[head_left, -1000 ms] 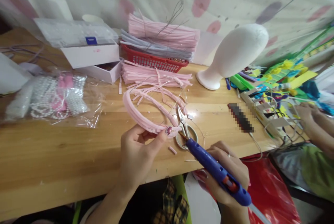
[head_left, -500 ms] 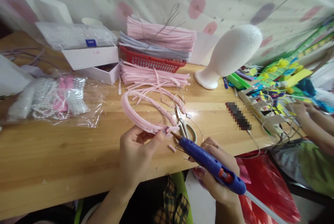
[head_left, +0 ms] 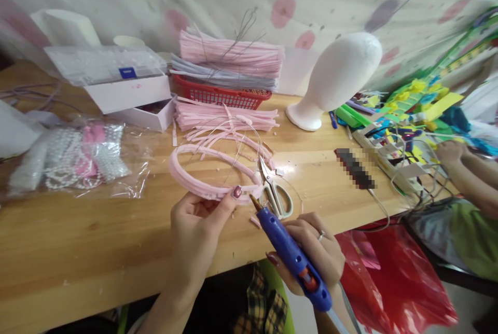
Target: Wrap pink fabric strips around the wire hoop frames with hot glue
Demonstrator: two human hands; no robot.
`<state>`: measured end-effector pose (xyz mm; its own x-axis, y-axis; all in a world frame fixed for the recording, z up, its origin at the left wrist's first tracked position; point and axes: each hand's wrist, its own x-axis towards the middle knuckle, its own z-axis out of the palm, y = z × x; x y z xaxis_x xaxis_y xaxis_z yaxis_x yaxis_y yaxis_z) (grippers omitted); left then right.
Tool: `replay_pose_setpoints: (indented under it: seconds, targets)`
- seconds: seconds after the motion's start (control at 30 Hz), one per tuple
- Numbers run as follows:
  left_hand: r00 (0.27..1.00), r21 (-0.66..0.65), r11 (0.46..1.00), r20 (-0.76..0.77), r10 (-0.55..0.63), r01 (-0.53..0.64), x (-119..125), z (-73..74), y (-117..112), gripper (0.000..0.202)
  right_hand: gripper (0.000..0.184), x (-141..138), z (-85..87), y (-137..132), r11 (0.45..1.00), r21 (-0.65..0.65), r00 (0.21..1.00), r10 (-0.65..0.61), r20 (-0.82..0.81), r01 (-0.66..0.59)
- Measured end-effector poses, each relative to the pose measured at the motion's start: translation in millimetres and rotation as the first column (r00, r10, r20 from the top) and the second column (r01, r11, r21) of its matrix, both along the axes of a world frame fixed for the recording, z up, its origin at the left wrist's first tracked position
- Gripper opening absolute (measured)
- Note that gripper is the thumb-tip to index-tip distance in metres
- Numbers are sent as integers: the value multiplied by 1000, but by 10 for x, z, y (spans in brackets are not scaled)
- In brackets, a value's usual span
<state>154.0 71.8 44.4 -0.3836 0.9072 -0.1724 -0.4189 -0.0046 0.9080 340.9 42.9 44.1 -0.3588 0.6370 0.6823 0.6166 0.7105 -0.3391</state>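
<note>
My left hand point(head_left: 198, 230) pinches a pink headband point(head_left: 189, 181) near one end, thumb on top and fingers beneath. In my right hand point(head_left: 317, 251) is a blue hot glue gun point(head_left: 282, 240), a pale glue stick trailing from its back. The gun's brown nozzle points up and left, close to the headband's end; whether it touches cannot be made out. Behind the nozzle, scissors point(head_left: 275, 194) with pale handles lie partly spread on the table. A small pink offcut point(head_left: 255, 222) rests beside the gun's tip.
Pink strips point(head_left: 229, 116) lie before a red basket point(head_left: 221, 96) piled with more. A white foam head point(head_left: 338, 80) stands behind. Bagged pearl strands point(head_left: 78, 157) and white boxes point(head_left: 128, 90) are left. At right are a power strip point(head_left: 385, 160), cables and another person's hands point(head_left: 451, 152).
The glue gun has tilted more steeply, and its rear end has swung left. The headband and my left hand have shifted slightly left in view, still together.
</note>
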Motion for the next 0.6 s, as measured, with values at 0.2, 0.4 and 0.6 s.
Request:
replay_pose_setpoints:
  seconds: [0.2, 0.4, 0.6]
  targets:
    - [1000, 18, 1000, 20, 8, -9, 18, 3, -10, 14, 10, -141, 31, 12, 995, 80, 998, -61, 5, 61]
    - [999, 21, 1000, 40, -8, 7, 23, -18, -18, 15, 13, -134, 25, -20, 994, 72, 993, -92, 71, 87]
    - [997, -7, 1000, 81, 16, -15, 27, -1, 5, 19, 8, -101, 17, -68, 993, 82, 991, -90, 102, 82]
